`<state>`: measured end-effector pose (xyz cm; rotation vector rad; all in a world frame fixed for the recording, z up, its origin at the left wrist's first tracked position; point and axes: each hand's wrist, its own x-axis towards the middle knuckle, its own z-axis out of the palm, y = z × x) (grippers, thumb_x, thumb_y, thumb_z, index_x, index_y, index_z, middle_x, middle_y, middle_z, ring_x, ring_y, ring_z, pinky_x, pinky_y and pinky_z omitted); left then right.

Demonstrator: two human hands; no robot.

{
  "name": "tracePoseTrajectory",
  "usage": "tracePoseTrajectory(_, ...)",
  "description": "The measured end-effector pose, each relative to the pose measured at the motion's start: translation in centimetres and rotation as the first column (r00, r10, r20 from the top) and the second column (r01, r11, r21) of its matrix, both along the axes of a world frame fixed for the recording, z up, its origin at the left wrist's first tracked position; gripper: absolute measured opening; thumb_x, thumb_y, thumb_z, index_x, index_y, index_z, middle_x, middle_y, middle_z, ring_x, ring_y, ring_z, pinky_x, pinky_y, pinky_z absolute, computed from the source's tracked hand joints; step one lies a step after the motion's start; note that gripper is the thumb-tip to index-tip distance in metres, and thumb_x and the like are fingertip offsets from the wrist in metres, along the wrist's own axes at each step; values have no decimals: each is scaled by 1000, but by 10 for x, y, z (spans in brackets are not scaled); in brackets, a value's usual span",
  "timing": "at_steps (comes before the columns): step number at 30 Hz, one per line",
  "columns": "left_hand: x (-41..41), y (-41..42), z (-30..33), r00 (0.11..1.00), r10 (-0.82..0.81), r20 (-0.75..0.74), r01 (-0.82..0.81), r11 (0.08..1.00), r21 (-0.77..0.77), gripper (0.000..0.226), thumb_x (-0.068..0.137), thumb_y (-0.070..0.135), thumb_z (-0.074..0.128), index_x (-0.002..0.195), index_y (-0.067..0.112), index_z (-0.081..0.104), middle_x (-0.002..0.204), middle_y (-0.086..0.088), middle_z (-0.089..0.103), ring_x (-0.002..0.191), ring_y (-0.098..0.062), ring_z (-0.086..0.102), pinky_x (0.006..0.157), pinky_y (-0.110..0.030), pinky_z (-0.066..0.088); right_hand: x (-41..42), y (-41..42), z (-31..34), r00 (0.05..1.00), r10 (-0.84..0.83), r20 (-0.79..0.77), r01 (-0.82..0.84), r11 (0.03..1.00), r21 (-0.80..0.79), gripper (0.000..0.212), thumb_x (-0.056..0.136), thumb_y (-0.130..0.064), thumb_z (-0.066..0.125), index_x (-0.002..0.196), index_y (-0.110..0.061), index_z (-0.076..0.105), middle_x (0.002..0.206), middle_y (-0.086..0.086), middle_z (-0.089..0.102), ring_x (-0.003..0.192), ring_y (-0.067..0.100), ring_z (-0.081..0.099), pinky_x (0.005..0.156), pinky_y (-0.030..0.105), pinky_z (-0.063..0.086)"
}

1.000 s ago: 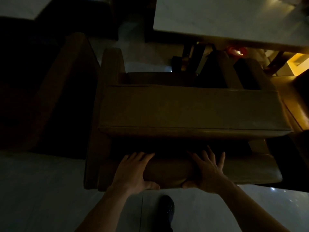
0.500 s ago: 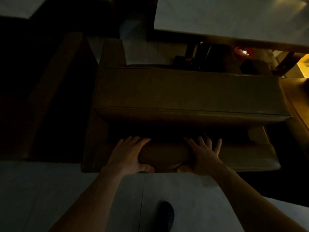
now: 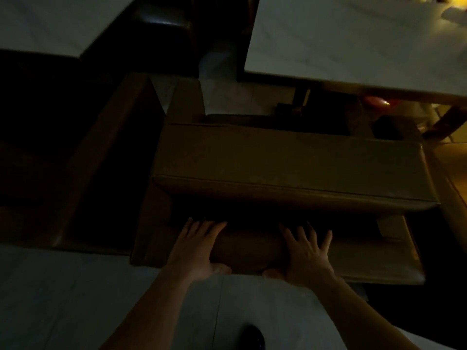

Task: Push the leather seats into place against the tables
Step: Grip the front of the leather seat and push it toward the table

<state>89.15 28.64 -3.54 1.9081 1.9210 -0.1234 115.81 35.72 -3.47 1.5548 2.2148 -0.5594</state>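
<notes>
A brown leather seat fills the middle of the dim view, seen from behind and above, its thick backrest top facing me. My left hand and my right hand press flat on the lower back edge of the seat, fingers spread over the top and thumbs under the rim. A pale-topped table stands beyond the seat at the upper right. The seat's front lies near the table's dark base, and the gap between them is too dark to judge.
A second brown seat stands to the left, beside another pale table. A further seat edge shows at the right under yellow light. Pale tiled floor lies near me, with my dark shoe on it.
The seat has slid away from me toward the table, with both hands staying on its back edge and my arms stretching further out.
</notes>
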Motion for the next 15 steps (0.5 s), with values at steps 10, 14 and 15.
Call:
tracePoseTrajectory(10,20,-37,54,999,38,27,-39,999,2,105,71,81,56,153,41,5,163,4,11,147,-21,12,120,-43,8,11,-55,67,991,-96,-90,96,995,-5,108,77,-83,51,157,-37,-5,168,4,-6,153,29,-7,123,57,6)
tracePoseTrajectory(14,40,-48,92,995,-19,95,16,999,29,105,71,84,53,153,41,5,163,5,10,146,-21,13,119,-43,12,35,-86,117,975,-186,-122,196,977,82,103,80,-78,53,158,-36,0,168,4,0,154,28,0,124,53,10)
tracePoseTrajectory(15,49,-47,102,993,-45,106,40,998,41,104,70,85,51,153,41,5,163,5,10,147,-20,13,119,-44,12,44,-93,131,970,-208,-122,221,970,104,103,81,-76,55,158,-35,0,168,5,0,154,28,0,124,53,10)
